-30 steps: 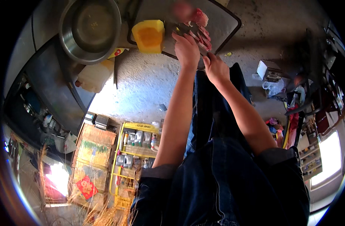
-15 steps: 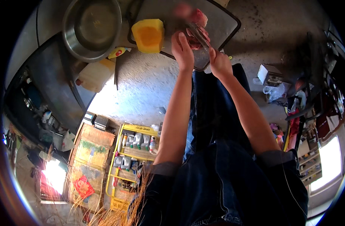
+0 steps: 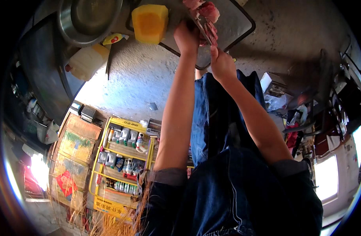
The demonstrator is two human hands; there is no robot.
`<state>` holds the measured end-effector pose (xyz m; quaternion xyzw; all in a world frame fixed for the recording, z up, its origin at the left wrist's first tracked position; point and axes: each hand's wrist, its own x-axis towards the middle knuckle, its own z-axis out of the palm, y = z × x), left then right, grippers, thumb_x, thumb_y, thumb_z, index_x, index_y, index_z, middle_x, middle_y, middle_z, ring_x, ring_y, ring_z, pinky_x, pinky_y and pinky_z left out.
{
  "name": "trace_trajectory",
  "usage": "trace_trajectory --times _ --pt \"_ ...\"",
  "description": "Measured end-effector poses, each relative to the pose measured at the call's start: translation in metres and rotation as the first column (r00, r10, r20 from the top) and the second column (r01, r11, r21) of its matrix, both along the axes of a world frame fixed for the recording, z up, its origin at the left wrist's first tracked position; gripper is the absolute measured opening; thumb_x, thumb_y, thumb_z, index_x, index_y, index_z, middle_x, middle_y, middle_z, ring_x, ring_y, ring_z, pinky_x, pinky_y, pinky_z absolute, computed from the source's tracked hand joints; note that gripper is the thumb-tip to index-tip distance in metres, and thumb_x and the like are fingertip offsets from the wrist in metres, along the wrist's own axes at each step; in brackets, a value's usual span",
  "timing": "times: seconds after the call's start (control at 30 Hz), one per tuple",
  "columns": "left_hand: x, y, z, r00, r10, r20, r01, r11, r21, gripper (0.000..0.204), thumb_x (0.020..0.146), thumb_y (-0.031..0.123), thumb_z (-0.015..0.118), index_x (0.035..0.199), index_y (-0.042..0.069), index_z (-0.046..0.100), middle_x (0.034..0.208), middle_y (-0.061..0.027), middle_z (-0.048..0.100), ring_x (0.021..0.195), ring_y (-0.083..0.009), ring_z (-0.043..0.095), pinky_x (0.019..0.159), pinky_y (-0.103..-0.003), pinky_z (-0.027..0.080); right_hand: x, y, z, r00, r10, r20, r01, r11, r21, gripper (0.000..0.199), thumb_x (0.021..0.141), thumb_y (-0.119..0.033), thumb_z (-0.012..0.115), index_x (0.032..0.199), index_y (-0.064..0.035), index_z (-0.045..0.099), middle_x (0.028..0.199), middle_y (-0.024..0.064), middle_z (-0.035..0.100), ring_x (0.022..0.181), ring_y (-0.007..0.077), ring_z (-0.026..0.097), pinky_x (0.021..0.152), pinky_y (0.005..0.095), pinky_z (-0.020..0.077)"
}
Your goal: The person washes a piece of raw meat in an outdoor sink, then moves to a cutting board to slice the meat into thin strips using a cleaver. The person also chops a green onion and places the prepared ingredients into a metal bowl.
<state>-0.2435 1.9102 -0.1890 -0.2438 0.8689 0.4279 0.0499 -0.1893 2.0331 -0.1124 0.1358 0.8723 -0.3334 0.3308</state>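
Two hands, left hand (image 3: 187, 37), right hand (image 3: 222, 65), raw meat (image 3: 207, 15), tray (image 3: 235, 23)

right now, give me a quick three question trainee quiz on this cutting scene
1. True or false: the left hand rests on the pink raw meat lying on the grey dark-rimmed tray.
2. Which thing sits on the tray left of the meat? A) the yellow-orange block B) a green bottle C) a red cup
3. Fill in: the round steel basin lies to the ___ of the tray.

Key: 1 true; 2 A; 3 left. The right hand is at the tray's near edge.
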Motion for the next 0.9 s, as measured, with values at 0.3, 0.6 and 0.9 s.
trace_trajectory --times 0.3,0.6,0.9 --pt "0.009 0.006 0.004 0.995 -0.079 0.061 0.077 0.996 0.034 0.023 0.070 0.008 0.064 0.093 0.002 0.062 0.087 -0.0192 0.066 0.085 -0.0383 0.064 0.075 -0.044 0.051 -0.006 0.001 -0.007 0.997 -0.056 -0.046 0.058 0.997 0.040 0.069 0.099 -0.051 0.022 0.091 0.0032 0.065 0.087 0.0301 0.062 0.088 0.0499 0.057 0.079 0.0559 0.0441" --pt "0.019 0.003 0.005 0.984 -0.175 0.008 0.174 0.970 -0.169 0.017 0.073 0.010 0.067 0.087 0.004 0.060 0.088 -0.0160 0.062 0.087 -0.0381 0.058 0.075 -0.046 0.047 -0.033 0.043 -0.011 1.000 0.002 -0.028 -0.005 0.994 -0.109 0.074 0.097 -0.057 0.023 0.089 0.0031 0.064 0.088 0.0302 0.062 0.091 0.0504 0.056 0.077 0.0516 0.0441" --pt "0.031 0.016 0.033 0.953 -0.291 -0.087 0.247 0.910 -0.333 0.022 0.069 0.014 0.068 0.089 0.008 0.063 0.098 -0.0121 0.062 0.097 -0.0324 0.055 0.083 -0.043 0.045 -0.032 0.044 -0.007 0.997 0.052 -0.056 -0.058 0.994 -0.094 0.065 0.098 -0.055 0.026 0.099 -0.0031 0.066 0.089 0.0270 0.064 0.087 0.0481 0.059 0.076 0.0529 0.0477"
